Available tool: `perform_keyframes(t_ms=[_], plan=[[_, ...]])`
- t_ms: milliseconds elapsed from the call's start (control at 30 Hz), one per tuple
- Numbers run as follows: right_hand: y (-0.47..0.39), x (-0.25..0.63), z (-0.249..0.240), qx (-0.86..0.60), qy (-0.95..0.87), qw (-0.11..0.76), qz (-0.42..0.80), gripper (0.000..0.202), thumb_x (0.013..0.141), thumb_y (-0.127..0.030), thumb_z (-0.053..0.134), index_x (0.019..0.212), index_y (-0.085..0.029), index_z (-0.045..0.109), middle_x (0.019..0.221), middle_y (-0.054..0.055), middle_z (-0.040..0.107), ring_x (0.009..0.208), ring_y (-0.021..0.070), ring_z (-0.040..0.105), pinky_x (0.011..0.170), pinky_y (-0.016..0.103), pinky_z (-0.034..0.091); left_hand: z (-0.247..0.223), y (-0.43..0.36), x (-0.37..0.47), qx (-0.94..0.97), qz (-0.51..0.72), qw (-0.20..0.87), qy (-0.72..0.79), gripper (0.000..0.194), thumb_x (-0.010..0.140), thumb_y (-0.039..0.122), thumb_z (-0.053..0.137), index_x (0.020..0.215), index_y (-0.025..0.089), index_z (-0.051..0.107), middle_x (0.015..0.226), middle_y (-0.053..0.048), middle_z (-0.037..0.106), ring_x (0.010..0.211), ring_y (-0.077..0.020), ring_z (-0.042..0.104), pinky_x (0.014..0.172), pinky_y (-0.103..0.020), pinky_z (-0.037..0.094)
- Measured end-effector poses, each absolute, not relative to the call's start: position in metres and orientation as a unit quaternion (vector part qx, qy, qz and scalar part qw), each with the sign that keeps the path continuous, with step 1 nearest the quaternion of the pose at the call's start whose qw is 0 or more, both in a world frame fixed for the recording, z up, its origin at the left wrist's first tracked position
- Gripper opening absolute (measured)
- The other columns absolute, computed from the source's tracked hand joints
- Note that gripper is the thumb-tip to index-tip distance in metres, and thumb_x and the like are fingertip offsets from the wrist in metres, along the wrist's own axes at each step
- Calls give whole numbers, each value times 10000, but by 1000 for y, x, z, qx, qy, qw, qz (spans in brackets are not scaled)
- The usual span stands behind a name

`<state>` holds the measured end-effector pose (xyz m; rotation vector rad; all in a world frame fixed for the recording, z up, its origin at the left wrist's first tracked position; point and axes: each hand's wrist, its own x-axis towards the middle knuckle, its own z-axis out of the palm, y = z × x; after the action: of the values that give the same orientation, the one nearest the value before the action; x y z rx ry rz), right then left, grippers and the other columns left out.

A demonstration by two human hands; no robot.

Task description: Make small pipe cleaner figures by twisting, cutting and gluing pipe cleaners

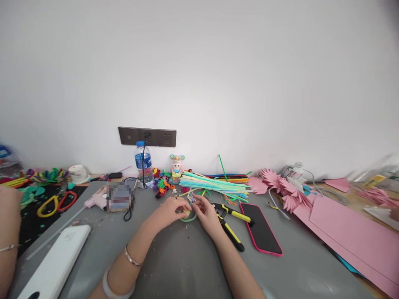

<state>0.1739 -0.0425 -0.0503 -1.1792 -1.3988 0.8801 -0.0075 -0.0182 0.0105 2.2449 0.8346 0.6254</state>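
Close together over the grey mat, both my hands work at a small piece of bent pipe cleaner. My left hand is closed, its fingertips pinching a bit of pale yellow-green fuzzy stem. The fingers of my right hand are curled in a pinch on the same piece. A light green pipe cleaner curves in a loop below the fingertips. How its ends are twisted is hidden by my fingers. Just right of my right hand lie pliers with yellow-and-black handles. Behind the hands rests a bundle of pastel pipe cleaners.
A pink-cased phone lies right of the pliers, before pink paper sheets. Left are a long white device, a pink glue gun and scissors. A water bottle and figurine stand behind. Another person's arm shows far left.
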Motion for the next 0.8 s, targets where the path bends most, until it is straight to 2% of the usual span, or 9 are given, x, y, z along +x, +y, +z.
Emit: perform_keyframes(t_ms=[200,367,533,633,800], plan=[[-43,175,-45,-488,-569,540,384,410,789,-462,590,1100,-195,578,748,28,604,592,158,543,527,271,431,8,-18,-9,851,252,332,318,137,798,177,628,904,212,708,871,-11,704,792,-160,633,730,-239,462],[-44,179,-37,-469,-526,539,461,508,759,-543,628,1130,-201,569,716,-6,611,389,74,401,382,229,313,5,-18,-9,850,252,334,320,95,808,198,624,864,194,702,875,-18,652,704,-131,578,665,-225,451],[-46,180,-34,-467,-515,537,478,484,731,-538,674,1070,-195,637,763,18,643,403,67,415,380,221,299,7,-20,-9,851,259,321,326,81,812,185,616,839,186,692,972,-35,623,715,-124,572,657,-222,450],[-46,180,-35,-480,-540,536,436,411,752,-491,664,1038,-196,679,754,23,623,454,84,422,425,233,355,8,-19,-9,856,255,320,316,87,820,178,619,844,185,703,936,-32,639,745,-135,588,672,-225,446],[-45,183,-36,-502,-642,534,225,245,833,-348,581,962,-204,732,738,30,572,550,129,455,521,259,407,5,-15,-11,859,258,321,305,107,830,162,626,868,184,723,939,-31,663,740,-131,603,665,-226,435]])
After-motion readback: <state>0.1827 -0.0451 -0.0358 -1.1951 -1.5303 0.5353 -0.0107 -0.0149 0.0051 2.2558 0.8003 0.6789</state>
